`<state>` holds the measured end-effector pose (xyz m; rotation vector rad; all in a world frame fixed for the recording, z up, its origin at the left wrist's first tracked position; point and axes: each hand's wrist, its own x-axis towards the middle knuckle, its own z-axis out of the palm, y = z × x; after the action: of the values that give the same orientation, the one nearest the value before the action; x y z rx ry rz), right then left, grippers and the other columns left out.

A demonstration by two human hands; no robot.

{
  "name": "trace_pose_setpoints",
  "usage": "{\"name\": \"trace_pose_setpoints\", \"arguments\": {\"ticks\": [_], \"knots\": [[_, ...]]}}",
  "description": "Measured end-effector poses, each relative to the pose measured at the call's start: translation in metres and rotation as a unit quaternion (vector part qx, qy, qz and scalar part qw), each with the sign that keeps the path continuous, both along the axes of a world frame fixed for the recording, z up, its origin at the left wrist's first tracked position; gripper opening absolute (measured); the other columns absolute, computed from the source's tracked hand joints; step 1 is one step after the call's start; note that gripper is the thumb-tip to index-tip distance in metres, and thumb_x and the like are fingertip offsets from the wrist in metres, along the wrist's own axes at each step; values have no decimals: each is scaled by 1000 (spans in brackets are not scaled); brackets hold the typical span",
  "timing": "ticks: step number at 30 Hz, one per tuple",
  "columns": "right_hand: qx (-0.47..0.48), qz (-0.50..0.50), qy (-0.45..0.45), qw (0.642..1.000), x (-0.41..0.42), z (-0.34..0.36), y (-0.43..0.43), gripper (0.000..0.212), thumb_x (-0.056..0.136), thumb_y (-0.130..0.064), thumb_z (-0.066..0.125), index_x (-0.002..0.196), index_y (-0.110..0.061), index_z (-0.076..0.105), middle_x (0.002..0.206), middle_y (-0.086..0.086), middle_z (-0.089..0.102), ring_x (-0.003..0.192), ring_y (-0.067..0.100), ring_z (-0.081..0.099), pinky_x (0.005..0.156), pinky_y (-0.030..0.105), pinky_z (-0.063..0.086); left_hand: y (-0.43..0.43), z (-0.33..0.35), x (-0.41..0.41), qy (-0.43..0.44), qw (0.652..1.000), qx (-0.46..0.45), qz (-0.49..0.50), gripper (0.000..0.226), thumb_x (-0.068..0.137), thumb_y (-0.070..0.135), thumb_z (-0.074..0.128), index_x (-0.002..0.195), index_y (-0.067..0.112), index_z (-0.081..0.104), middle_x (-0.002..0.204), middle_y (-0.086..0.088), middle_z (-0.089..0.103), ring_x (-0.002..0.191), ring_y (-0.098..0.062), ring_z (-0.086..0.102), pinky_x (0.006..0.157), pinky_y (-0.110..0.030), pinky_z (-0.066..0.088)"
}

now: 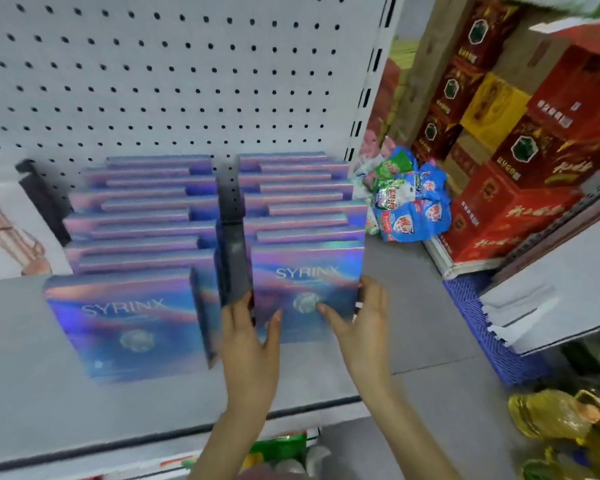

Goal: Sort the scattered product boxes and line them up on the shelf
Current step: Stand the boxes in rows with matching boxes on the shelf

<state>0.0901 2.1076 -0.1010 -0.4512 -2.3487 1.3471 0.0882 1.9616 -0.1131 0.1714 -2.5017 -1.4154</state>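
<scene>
Shelf (32,393): grey, flat, with a white pegboard (153,71) as its back wall

Left row of boxes (142,216): shiny blue-purple boxes standing upright one behind another, running back to the pegboard. The front box (125,327) of this row faces out, printed SYRINX, and stands a little forward of the rest

Right row of boxes (302,202): the same kind, also upright and stacked front to back, just beside the left row. Its front box (305,289) faces out with the same lettering

Dark box (232,271): stands edge-on in the gap between the two rows, near the front

Left hand (250,344): fingers spread, tips at the lower left corner of the right row's front box and against the foot of the dark box; whether it grips either one I cannot tell

Right hand (364,323): open around the right edge of that same front box, forefinger laid across its face, the other fingers at its side edge

White box (7,223): at the far left of the shelf, partly out of view

Blue and green packets (409,199): heaped to the right of the shelf, past the upright

Red cartons (520,161): stacked beyond the packets

Blue crate (485,327): below the cartons, at the right
</scene>
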Motion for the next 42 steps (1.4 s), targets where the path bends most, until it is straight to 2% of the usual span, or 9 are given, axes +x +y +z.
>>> {"name": "trace_pose_setpoints", "arguments": {"ticks": [4, 7, 10, 16, 25, 30, 33, 37, 42], "knots": [[1, 37, -3, 999, -7, -2, 9, 68, 66, -27, 86, 123, -13, 53, 109, -7, 50, 103, 11, 49, 82, 18, 42, 13, 4, 5, -19, 999, 8, 42, 55, 89, 19, 62, 139, 11, 42, 128, -9, 51, 106, -26, 58, 84, -27, 43], [-18, 43, -15, 999, -9, -3, 15, 57, 64, -33, 85, 108, -24, 49, 97, -19, 44, 91, 6, 49, 69, 11, 36, 18, 7, 4, -35, 997, -31, 56, 61, 90, 24, 60, 144, 12, 34, 129, -11, 51, 109, -28, 57, 83, -28, 46], [-29, 50, -8, 998, -8, -6, 18, 53, 65, -36, 84, 101, -22, 48, 94, -10, 48, 87, 14, 53, 67, 15, 33, 22, 9, 9, -67, 995, -51, 57, 66, 90, 29, 58, 147, 13, 28, 137, -9, 49, 110, -25, 57, 81, -24, 44], [-61, 71, 6, 996, -3, -16, 24, 45, 72, -27, 81, 98, -24, 44, 96, -1, 52, 80, 17, 54, 65, 10, 36, 19, 3, 33, -96, 992, -2, 84, 44, 93, 32, 56, 135, 24, 46, 126, 1, 58, 110, -16, 60, 89, -40, 53], [-8, 25, 25, 999, 50, -18, 1, 35, 80, 2, 69, 110, -4, 53, 105, -1, 47, 94, 27, 51, 85, 32, 43, -12, 4, 89, -75, 997, -6, 26, 53, 88, 46, 59, 136, 37, 39, 125, 10, 58, 110, -5, 57, 88, -27, 51], [-8, 142, 28, 989, 92, -5, -80, 41, 84, 3, 66, 118, -12, 50, 114, 0, 45, 98, 20, 54, 79, 0, 37, -101, 1, 147, -58, 996, -3, 61, 58, 83, 55, 51, 135, 30, 46, 119, 11, 61, 107, -1, 59, 90, -34, 51], [-1, 226, 11, 974, 121, -3, -157, 45, 86, -7, 67, 119, -28, 47, 116, -9, 44, 103, 12, 54, 84, 1, 37, -188, 2, 204, -65, 993, -8, 94, 51, 88, 50, 58, 134, 29, 48, 118, 11, 63, 105, 1, 59, 90, -31, 51], [5, 339, 11, 941, 157, -8, -273, 43, 85, -15, 69, 123, -25, 52, 115, -16, 44, 113, 16, 52, 99, 33, 43, -322, 28, 281, -76, 985, -45, 148, 52, 82, 42, 56, 131, 26, 52, 115, 9, 65, 104, -8, 62, 91, -32, 49], [23, 506, -44, 861, 193, 26, -412, 46, 87, -31, 68, 128, -33, 49, 119, -20, 47, 118, 4, 47, 90, 2, 33, -458, 69, 358, -61, 964, -69, 249, 53, 78, 45, 54, 129, 31, 49, 111, 10, 62, 99, -10, 61, 89, -25, 43]]}}
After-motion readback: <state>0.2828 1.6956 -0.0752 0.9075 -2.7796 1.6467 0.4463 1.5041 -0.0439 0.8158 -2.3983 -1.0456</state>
